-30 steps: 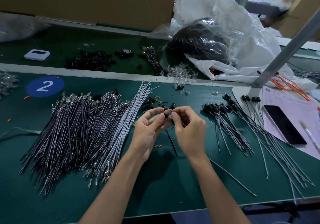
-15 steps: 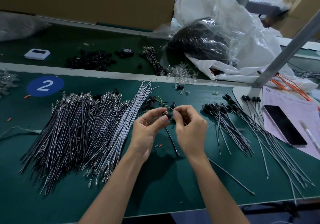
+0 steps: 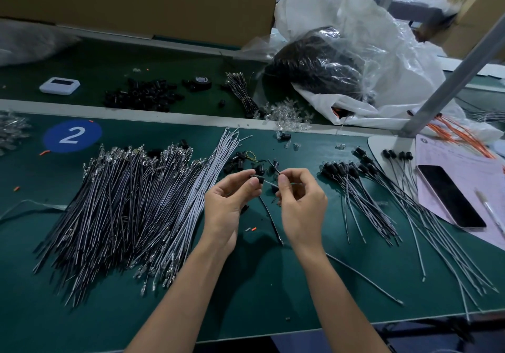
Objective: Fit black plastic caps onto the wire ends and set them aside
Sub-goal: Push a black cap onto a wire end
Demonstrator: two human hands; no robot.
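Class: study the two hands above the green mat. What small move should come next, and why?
Probably slide the wire further into the black cap. The left hand pinches the cap, the right hand pinches the wire close beside it, and wire shows between them, so the cap seems not fully seated. Setting it among the capped wires comes after.

Table mat looked matt, phone screen gleamed glossy, plastic bag was clear and crinkled, cardboard box dull, black cap matt plastic.
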